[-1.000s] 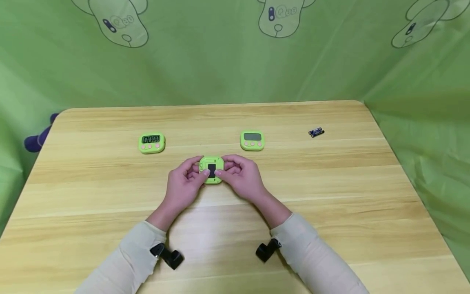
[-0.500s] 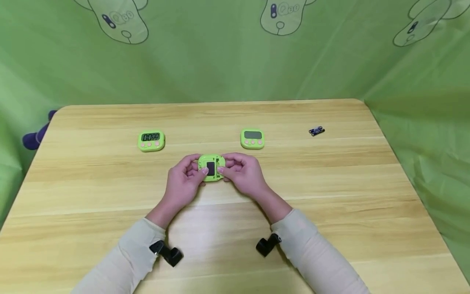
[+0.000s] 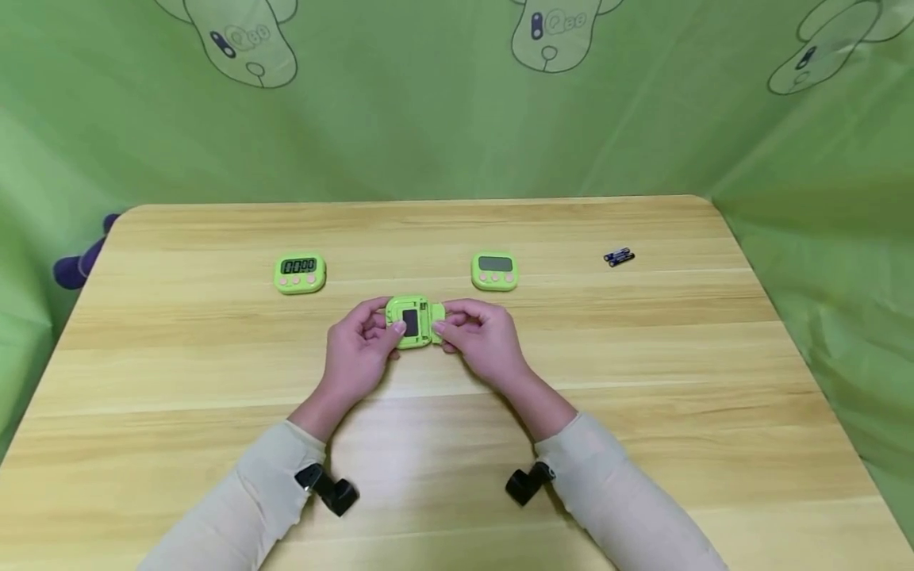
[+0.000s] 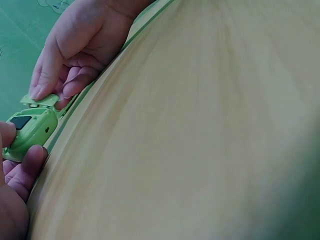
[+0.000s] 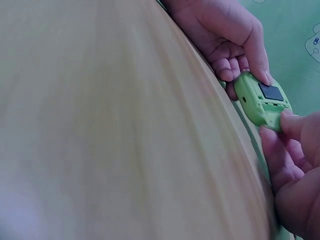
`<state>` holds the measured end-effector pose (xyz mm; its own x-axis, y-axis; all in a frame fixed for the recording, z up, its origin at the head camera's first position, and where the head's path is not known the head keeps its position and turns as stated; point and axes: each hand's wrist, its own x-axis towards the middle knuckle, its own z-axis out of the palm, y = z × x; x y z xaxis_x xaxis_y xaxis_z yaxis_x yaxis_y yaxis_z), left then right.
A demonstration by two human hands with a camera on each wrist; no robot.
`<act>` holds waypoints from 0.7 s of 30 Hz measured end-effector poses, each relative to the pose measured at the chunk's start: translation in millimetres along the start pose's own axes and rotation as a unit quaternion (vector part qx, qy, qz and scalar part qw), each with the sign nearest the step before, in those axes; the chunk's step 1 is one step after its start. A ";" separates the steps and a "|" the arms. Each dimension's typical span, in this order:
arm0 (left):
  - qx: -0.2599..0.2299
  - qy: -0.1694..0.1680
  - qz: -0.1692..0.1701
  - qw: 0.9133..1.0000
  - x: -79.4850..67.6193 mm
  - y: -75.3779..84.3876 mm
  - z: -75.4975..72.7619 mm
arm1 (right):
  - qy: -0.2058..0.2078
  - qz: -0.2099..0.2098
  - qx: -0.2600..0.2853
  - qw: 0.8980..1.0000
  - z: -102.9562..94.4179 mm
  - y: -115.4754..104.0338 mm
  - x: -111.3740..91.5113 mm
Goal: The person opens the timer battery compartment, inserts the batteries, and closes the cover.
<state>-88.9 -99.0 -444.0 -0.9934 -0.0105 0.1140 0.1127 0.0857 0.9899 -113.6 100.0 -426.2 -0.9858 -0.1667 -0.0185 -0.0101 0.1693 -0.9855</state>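
Observation:
My left hand (image 3: 351,355) grips a green digital timer (image 3: 405,302) by its left side, thumb on the back, which faces up. A dark rectangle (image 3: 410,322) sits in the middle of that back. My right hand (image 3: 487,342) pinches the green battery cover (image 3: 439,312) between thumb and fingers, out at the timer's right edge. Beside it, the battery slot (image 3: 424,319) lies exposed, and no battery shows in it. In the left wrist view the cover (image 4: 41,101) tilts up at the timer's end (image 4: 36,134). The timer's screen is hidden underneath.
Farther back on the wooden table (image 3: 643,444) lie two more green timers. The left timer (image 3: 300,274) shows 00:00; the right timer (image 3: 494,272) has a blank screen. A few small dark batteries (image 3: 619,257) lie at the back right. Green curtains surround the table.
My right hand has moved slightly right with the battery cover, which has come away from over the slot to beyond the timer's edge. My left hand keeps its grip on the timer.

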 end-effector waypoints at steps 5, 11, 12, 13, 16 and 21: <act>-0.007 0.003 -0.007 1.000 0.1 -0.2 -0.2 | -0.007 0.028 -0.060 0.998 -11.3 -4.4 -3.4; -0.014 0.001 -0.007 1.000 0.1 1.1 -0.4 | 0.008 0.020 -0.150 0.989 -25.9 -2.5 -5.1; -0.015 0.001 -0.007 1.000 0.1 1.0 -0.5 | 0.010 0.014 -0.164 0.986 -27.9 -2.0 -5.2; -0.015 0.000 -0.007 1.000 0.1 0.7 -0.6 | 0.012 0.007 -0.179 0.984 -29.6 -1.6 -5.3; -0.016 0.000 -0.007 1.000 0.1 -0.2 -0.6 | 0.017 -0.014 -0.216 0.976 -33.3 -1.4 -5.4; -0.015 -0.001 -0.004 1.000 -0.1 0.1 -0.7 | 0.028 -0.037 -0.232 0.972 -35.1 1.2 -4.3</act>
<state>-88.8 -99.7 -443.9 -0.9943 -0.0082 0.1060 0.1054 0.0563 0.9928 -115.2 135.1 -421.4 -0.9869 -0.1446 0.0714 -0.1430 0.5803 -0.8017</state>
